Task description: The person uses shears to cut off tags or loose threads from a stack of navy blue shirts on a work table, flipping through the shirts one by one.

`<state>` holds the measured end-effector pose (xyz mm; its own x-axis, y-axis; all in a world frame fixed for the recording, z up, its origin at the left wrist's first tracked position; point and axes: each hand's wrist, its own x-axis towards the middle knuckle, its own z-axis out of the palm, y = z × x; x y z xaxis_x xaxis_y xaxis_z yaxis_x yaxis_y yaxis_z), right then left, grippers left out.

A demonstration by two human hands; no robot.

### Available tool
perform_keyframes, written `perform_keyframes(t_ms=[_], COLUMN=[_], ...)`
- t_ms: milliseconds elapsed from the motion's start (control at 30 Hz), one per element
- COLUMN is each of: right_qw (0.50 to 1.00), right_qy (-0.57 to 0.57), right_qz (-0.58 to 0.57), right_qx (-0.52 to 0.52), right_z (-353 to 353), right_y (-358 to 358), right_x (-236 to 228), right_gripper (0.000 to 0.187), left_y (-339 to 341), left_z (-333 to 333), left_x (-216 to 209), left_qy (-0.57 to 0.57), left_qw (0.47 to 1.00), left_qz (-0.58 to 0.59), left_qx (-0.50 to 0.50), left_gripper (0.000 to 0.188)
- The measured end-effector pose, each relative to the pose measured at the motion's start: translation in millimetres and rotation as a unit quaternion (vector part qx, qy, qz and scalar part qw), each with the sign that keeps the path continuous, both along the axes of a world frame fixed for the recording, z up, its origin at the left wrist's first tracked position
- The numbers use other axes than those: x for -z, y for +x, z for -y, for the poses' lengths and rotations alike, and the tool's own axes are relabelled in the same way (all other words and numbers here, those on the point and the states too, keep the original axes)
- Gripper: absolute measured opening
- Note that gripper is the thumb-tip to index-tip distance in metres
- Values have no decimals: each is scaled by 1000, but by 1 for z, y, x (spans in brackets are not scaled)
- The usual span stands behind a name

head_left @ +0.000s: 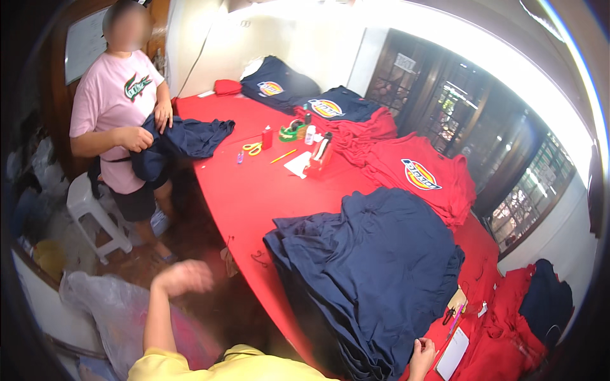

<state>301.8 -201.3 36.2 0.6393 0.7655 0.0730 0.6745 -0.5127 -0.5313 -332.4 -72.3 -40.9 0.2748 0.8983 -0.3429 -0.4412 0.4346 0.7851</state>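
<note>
My left hand (184, 277) is raised beside the table, over the floor side, and touches nothing; motion smears its fingers. At the lower right, my right hand (421, 360) is by the edge of a wide pile of navy blue shirts (375, 254), its fingers bent together. Whatever they may hold is too small to make out. A white notepad (452, 354) lies just right of this hand. Beyond it are a pink pen (455, 322) and small black scissors (450, 315).
Across the red-covered table (241, 171), a person in a pink shirt (121, 95) handles a navy garment (190, 136). Yellow-handled scissors (253, 148), a green tape dispenser (292, 130) and a red tape dispenser (319, 157) stand mid-table. Red shirts (413, 165) lie along the window side. A white stool (95, 209) stands left.
</note>
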Motion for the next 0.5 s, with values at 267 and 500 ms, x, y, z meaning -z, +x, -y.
perform_keyframes(t_ms=[267,500], right_qw=[990,998], right_qy=[-94,-8], right_qz=[102,-36], right_qx=[0,45], right_z=[-30,-38], right_y=[63,85], right_x=[40,58], right_gripper=[51,86], left_y=[-11,-31], left_z=[-7,-32], left_x=[34,94], left_qy=[136,-31], left_qw=[980,657], left_qz=[-69,-604], left_qx=[-126,-450], left_gripper=[62,38])
